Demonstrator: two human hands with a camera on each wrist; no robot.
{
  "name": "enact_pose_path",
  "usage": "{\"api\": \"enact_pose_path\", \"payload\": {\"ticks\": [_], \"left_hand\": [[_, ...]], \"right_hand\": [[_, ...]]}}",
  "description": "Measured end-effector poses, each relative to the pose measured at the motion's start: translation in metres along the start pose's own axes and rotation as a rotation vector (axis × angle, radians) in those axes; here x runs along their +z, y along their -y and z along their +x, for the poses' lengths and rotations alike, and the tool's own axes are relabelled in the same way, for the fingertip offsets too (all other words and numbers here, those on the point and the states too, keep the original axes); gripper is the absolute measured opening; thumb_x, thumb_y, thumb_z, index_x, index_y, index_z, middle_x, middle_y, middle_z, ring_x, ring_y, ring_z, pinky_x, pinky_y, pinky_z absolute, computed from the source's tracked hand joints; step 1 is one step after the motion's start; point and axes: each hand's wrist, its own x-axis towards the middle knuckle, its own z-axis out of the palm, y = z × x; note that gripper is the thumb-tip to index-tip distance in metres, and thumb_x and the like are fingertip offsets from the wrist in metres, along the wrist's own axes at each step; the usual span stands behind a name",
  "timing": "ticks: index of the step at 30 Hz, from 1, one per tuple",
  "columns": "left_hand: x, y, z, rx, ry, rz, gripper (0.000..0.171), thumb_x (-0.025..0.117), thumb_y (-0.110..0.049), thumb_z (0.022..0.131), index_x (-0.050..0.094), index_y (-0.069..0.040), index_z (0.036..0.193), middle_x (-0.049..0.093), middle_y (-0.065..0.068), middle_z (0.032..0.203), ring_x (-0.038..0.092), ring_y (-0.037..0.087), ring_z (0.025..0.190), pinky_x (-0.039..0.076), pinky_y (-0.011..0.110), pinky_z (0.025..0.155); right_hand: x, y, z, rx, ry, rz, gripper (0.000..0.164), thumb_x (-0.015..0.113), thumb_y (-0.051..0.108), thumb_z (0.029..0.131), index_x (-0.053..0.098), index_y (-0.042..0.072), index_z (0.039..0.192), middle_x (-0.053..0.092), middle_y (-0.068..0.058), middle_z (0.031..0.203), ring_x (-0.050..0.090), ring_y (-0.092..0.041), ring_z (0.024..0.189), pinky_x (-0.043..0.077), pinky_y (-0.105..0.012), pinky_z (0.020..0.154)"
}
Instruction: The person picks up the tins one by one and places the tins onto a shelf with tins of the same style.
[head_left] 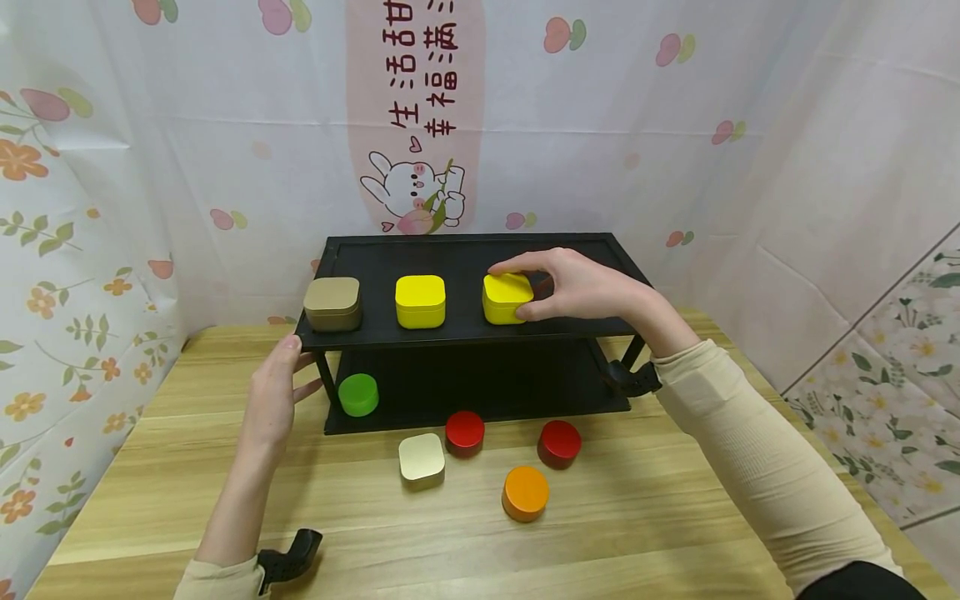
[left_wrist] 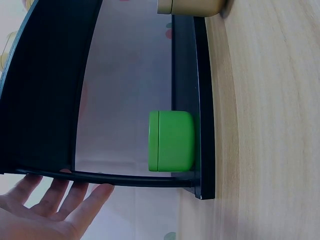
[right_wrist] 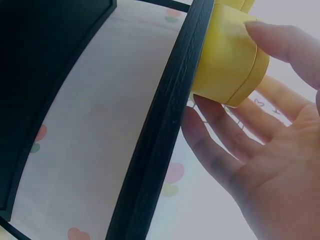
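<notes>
My right hand (head_left: 573, 283) pinches a yellow rounded-square lidded box (head_left: 507, 298), thumb in front and fingers behind, near the front of the black shelf's (head_left: 465, 335) upper tier. The right wrist view shows the thumb on one side of this box (right_wrist: 230, 55) and fingertips on the other. At the shelf's left end, my left hand (head_left: 273, 392) touches the front corner and side post. In the left wrist view its fairly straight fingers (left_wrist: 92, 205) rest against that post. A second yellow box (head_left: 420, 302) and a brown-gold box (head_left: 332, 304) stand farther left on the same tier.
A green round tin (head_left: 358, 394) sits on the lower tier at left. On the wooden table in front are a pale gold square box (head_left: 422, 461), two red round tins (head_left: 465, 434) (head_left: 559, 443) and an orange round tin (head_left: 525, 493). A patterned curtain (head_left: 247, 150) hangs behind.
</notes>
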Motion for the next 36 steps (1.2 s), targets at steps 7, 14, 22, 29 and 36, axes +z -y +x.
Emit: {"api": "enact_pose_path", "payload": {"ticks": [7, 14, 22, 29, 36], "left_hand": [[0.0, 0.002, 0.0, 0.005, -0.005, -0.014, 0.057, 0.03, -0.051, 0.11, 0.053, -0.015, 0.148, 0.047, 0.002, 0.15, 0.049, 0.017, 0.133, 0.055, 0.009, 0.085], [0.0, 0.002, 0.0, -0.004, -0.007, -0.018, 0.056, 0.03, -0.051, 0.11, 0.054, -0.015, 0.146, 0.047, 0.001, 0.148, 0.049, 0.016, 0.132, 0.055, 0.009, 0.084], [0.001, 0.002, 0.0, 0.005, -0.001, -0.011, 0.057, 0.029, -0.051, 0.11, 0.053, -0.014, 0.147, 0.046, 0.003, 0.15, 0.048, 0.023, 0.137, 0.055, 0.008, 0.085], [0.001, 0.002, 0.0, 0.016, 0.001, -0.001, 0.058, 0.027, -0.051, 0.11, 0.052, -0.014, 0.148, 0.046, 0.005, 0.152, 0.048, 0.024, 0.138, 0.054, 0.008, 0.085], [0.001, 0.001, 0.0, -0.001, -0.003, -0.003, 0.059, 0.028, -0.052, 0.11, 0.052, -0.013, 0.148, 0.046, 0.005, 0.152, 0.049, 0.024, 0.139, 0.054, 0.008, 0.084]], "right_hand": [[0.001, -0.001, -0.002, -0.019, -0.037, 0.027, 0.069, 0.079, 0.019, 0.09, 0.05, 0.011, 0.152, 0.051, -0.009, 0.157, 0.052, -0.027, 0.138, 0.054, -0.051, 0.109], [0.003, -0.001, -0.008, -0.016, -0.124, 0.035, 0.067, 0.079, 0.023, 0.091, 0.05, 0.015, 0.152, 0.052, -0.007, 0.156, 0.054, -0.027, 0.136, 0.054, -0.05, 0.108], [0.009, 0.004, -0.018, -0.036, -0.239, 0.011, 0.066, 0.08, 0.029, 0.091, 0.053, 0.02, 0.15, 0.053, 0.0, 0.155, 0.049, -0.021, 0.141, 0.049, -0.05, 0.114], [0.013, 0.011, -0.03, -0.036, -0.328, -0.02, 0.062, 0.081, 0.029, 0.09, 0.057, 0.023, 0.147, 0.056, 0.001, 0.152, 0.05, -0.02, 0.14, 0.047, -0.048, 0.115], [0.021, 0.02, -0.037, -0.078, -0.396, -0.045, 0.06, 0.082, 0.028, 0.089, 0.059, 0.024, 0.145, 0.059, 0.003, 0.147, 0.052, -0.018, 0.137, 0.045, -0.047, 0.118]]}}
